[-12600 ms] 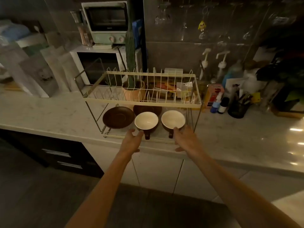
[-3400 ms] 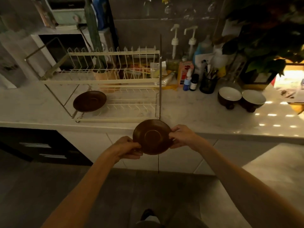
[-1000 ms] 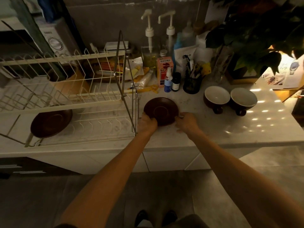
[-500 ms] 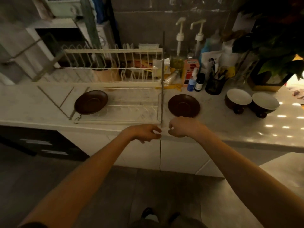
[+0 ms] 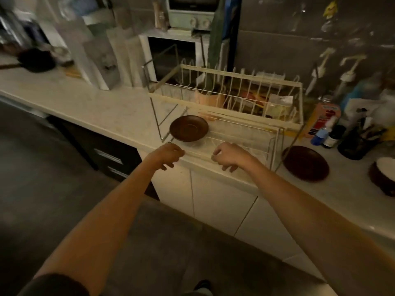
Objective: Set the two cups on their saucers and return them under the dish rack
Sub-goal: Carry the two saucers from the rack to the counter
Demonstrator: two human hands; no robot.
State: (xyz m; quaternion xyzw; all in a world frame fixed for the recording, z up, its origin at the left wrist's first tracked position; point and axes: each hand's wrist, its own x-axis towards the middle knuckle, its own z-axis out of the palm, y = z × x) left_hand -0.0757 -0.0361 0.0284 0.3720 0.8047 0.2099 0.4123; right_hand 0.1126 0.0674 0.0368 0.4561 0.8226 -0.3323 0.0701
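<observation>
Two brown saucers show — one saucer (image 5: 189, 128) under the dish rack (image 5: 230, 103), another saucer (image 5: 305, 163) on the counter (image 5: 102, 110) off the rack's right end. One cup (image 5: 383, 175) sits cut off at the counter's right edge — two pump bottles (image 5: 318, 71) stand at the back wall.

Both my forearms are bare, wrist to elbow, no watch, rings or bands that I can see. My left hand (image 5: 168, 153) and right hand (image 5: 229, 155) are ungloved. Dark short sleeve (image 5: 55, 285) on my left upper arm. Dark shoe (image 5: 202, 285) at btm edge, blurry.
</observation>
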